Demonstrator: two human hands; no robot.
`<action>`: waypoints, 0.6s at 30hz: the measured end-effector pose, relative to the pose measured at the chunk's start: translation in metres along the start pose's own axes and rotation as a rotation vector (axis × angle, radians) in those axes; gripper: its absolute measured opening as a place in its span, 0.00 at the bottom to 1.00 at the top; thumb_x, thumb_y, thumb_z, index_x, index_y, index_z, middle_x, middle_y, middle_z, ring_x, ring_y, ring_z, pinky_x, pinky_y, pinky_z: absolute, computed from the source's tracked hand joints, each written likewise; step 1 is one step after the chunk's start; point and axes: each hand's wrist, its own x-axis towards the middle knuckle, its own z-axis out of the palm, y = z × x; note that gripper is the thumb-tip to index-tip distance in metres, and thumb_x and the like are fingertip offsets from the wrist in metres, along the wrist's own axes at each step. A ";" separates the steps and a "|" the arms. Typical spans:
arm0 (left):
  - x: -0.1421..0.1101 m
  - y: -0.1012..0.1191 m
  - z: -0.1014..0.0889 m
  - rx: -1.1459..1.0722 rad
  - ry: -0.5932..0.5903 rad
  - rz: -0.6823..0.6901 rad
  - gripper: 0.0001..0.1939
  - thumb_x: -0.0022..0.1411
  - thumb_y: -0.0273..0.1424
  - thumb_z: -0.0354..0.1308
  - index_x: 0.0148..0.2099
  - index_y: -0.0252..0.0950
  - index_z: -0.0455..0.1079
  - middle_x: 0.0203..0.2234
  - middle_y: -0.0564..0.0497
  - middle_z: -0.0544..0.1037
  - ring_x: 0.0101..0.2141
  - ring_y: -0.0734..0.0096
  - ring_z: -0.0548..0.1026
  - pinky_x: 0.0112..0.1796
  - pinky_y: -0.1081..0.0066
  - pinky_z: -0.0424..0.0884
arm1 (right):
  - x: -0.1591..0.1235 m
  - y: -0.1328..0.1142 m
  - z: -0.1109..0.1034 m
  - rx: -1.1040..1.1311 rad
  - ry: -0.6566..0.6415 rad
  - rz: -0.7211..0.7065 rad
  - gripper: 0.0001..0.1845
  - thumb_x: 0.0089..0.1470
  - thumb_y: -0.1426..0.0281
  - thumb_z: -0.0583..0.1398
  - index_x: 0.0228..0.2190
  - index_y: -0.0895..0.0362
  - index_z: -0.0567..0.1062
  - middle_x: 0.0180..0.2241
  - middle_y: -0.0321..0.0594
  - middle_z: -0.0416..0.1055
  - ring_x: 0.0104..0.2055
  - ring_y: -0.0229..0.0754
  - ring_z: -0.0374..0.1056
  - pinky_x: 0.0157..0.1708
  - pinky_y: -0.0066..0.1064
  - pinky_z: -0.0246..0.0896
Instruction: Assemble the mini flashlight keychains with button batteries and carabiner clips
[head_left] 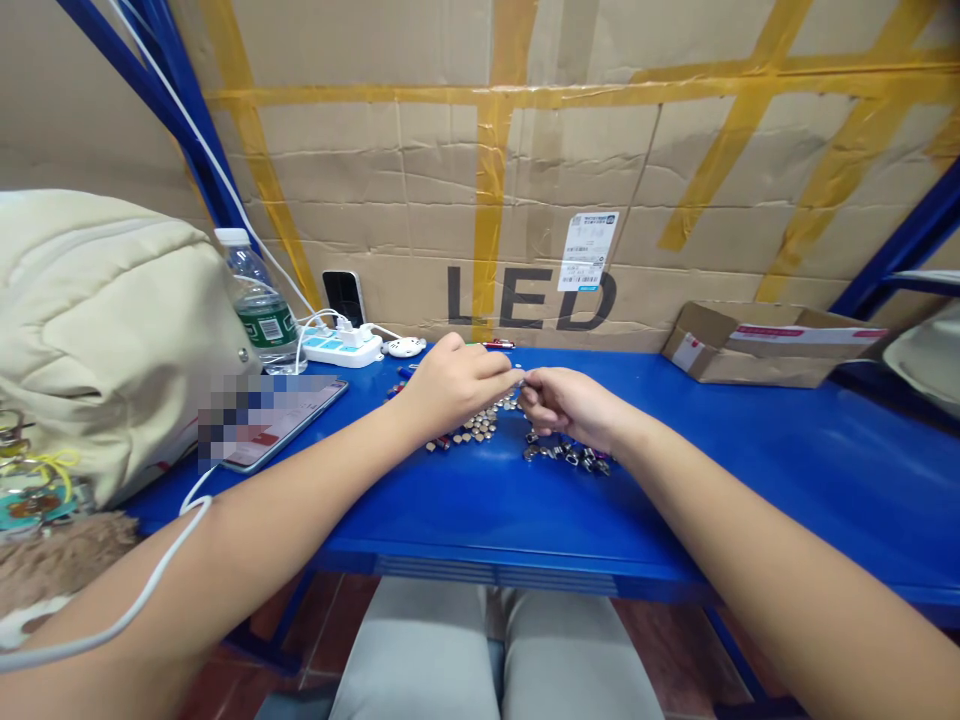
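Note:
My left hand (450, 385) and my right hand (566, 405) meet above a blue metal shelf top (750, 450), their fingertips pinched together on a tiny metal part (520, 379). That part is too small to make out clearly. Below my left hand lies a scattered heap of small silvery-gold hexagonal metal pieces (472, 430). Under my right hand sits a cluster of darker metal fittings (566, 456), some with purple bits. Several small coloured cylinders (397, 385) lie left of my left hand.
At the left stand a beige padded bag (97, 330), a water bottle (259, 300), a white power strip (341, 346) and a phone (274, 420) with a blurred screen. A flattened cardboard box (765, 350) lies at the back right, before a taped cardboard wall (525, 170).

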 end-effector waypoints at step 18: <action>-0.003 -0.002 0.002 -0.124 0.070 -0.087 0.11 0.65 0.35 0.52 0.45 0.40 0.73 0.37 0.50 0.77 0.36 0.72 0.73 0.36 0.68 0.60 | -0.003 0.000 -0.002 -0.089 -0.111 -0.113 0.25 0.59 0.51 0.46 0.18 0.53 0.56 0.12 0.28 0.48 0.15 0.33 0.41 0.17 0.27 0.41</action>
